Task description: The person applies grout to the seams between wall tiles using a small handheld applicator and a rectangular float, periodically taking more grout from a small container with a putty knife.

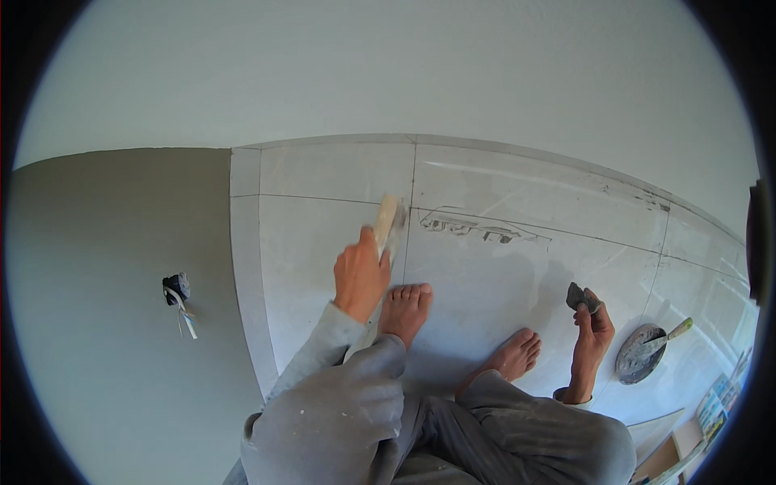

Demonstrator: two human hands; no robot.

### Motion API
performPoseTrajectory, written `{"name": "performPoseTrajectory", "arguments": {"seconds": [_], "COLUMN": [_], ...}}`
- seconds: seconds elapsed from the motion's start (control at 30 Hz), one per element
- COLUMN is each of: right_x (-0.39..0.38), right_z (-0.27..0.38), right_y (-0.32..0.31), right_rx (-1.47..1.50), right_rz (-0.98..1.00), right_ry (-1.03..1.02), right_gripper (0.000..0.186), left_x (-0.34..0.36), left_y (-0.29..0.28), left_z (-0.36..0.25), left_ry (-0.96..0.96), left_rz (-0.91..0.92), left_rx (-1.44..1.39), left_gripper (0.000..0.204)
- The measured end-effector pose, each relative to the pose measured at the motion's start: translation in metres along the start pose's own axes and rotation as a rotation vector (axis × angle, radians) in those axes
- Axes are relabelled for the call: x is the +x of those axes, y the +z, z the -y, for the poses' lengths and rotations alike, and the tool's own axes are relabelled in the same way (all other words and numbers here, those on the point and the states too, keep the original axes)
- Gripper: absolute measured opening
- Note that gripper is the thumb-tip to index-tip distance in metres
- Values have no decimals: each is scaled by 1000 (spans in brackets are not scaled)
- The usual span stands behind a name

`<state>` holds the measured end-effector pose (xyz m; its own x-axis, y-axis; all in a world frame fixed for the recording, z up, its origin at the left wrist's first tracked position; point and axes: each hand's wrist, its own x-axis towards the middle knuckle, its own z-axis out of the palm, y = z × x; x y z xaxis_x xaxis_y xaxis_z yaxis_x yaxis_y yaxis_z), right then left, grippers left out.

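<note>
Left of the grey smears (505, 238) on the tiled floor (323, 242), the left hand (361, 279) clasps a pale-handled tool (385, 222), while near right the right hand (595, 330) pinches a dark lump (576, 297) that might drop onto the tiled floor should that fingertip hold slacken.

And it's pale tiles (315, 234) mid-frame, dark-lined (414, 174), smeared grey (462, 230); cream tool (387, 217) left of centre, charcoal lump (575, 296) lower right, green handle (681, 327) far right
</note>
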<state>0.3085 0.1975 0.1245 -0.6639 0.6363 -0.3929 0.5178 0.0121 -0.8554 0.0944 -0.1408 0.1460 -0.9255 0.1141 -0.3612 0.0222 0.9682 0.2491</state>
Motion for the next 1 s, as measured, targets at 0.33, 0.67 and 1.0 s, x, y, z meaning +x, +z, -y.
{"name": "performPoseTrajectory", "arguments": {"seconds": [0.33,0.67,1.0], "right_x": [0,-7,-11], "right_z": [-2,-6,-2], "right_y": [-3,-7,6], "right_rx": [19,46,38], "right_rz": [-26,-70,-57], "right_ry": [23,54,63], "right_gripper": [29,29,32], "left_x": [-49,-41,43], "left_y": [-4,56,60], "left_z": [98,182,-8], "left_ry": [-214,-203,617], "left_rz": [-90,-241,-93], "left_rx": [-392,-327,-152], "left_gripper": [47,57,64]}}
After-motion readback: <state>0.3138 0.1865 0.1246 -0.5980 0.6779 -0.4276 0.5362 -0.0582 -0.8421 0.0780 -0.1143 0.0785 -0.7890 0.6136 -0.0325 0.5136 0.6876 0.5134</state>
